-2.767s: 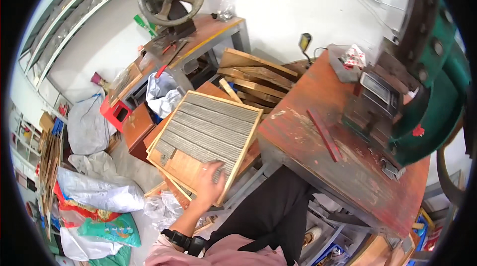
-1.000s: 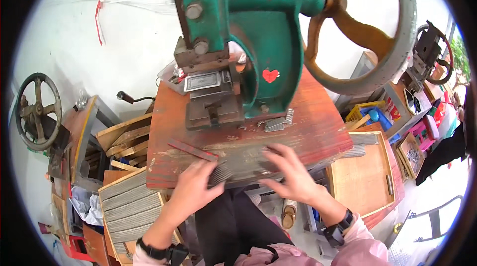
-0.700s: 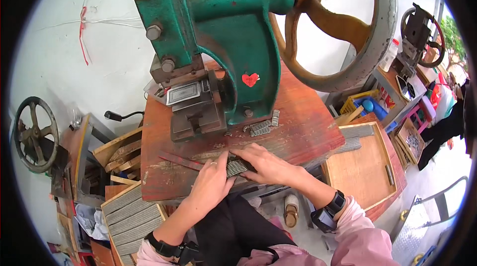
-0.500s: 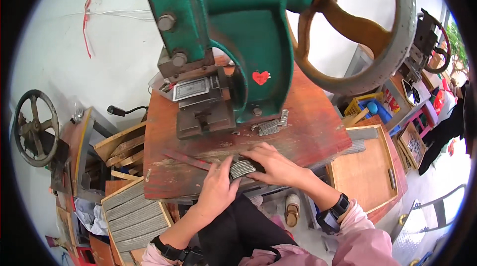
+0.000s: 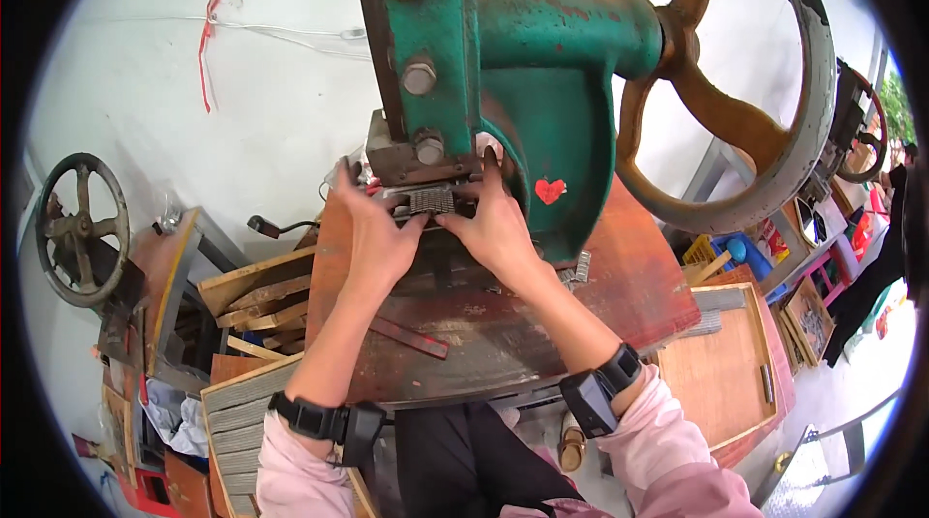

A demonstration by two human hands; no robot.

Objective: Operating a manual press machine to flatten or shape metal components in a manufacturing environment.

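Observation:
Under the ram [image 5: 426, 158] of a green hand press [image 5: 547, 116], a small block of grey metal pieces in tight rows [image 5: 432, 201] sits between my two hands. My left hand [image 5: 373, 232] grips its left end, thumb along the near edge and fingers reaching up beside the ram. On the other end, my right hand [image 5: 495, 229] closes with its thumb at the near edge and its index finger raised by the press frame. The press bed beneath is mostly hidden by my hands.
A dark red flat bar [image 5: 411, 337] lies on the reddish wooden table [image 5: 619, 276]. Other grey metal rows [image 5: 582, 266] sit by the press foot. Trays stand left [image 5: 227, 431] and right [image 5: 721, 363]. A large handwheel [image 5: 823, 63] juts out at upper right.
Both hands have moved forward and up from the table's near edge to beneath the press ram, carrying the block of metal pieces. The view has shifted too.

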